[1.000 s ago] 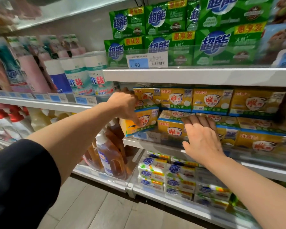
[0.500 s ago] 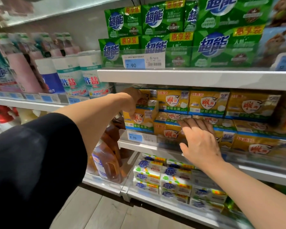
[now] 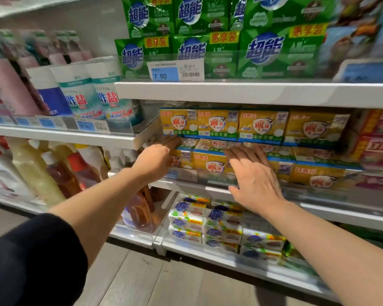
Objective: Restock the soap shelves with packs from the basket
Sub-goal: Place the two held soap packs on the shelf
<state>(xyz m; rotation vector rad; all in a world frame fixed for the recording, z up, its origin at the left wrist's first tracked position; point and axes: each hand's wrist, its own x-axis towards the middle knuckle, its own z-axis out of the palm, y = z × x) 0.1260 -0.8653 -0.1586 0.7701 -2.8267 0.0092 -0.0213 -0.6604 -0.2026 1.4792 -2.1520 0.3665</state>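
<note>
The yellow soap packs (image 3: 217,124) sit stacked on the middle shelf (image 3: 208,188), at one o'clock from your hands. Your left hand (image 3: 156,160) lies flat, fingers spread loose, fingertips against the end pack at the stack's nine o'clock edge. Your right hand (image 3: 252,175) presses open-palmed on the lower front packs (image 3: 208,161), gripping nothing. Green packs (image 3: 263,51) stand at twelve o'clock above

Left hand (image 3: 154,161): centre frame, arm extended from lower left, black sleeve (image 3: 31,259) at the elbow, fingers reached forward, holding nothing. Right hand (image 3: 253,178): just right of centre, palm flat, fingers spread, forearm entered from lower right.
</note>
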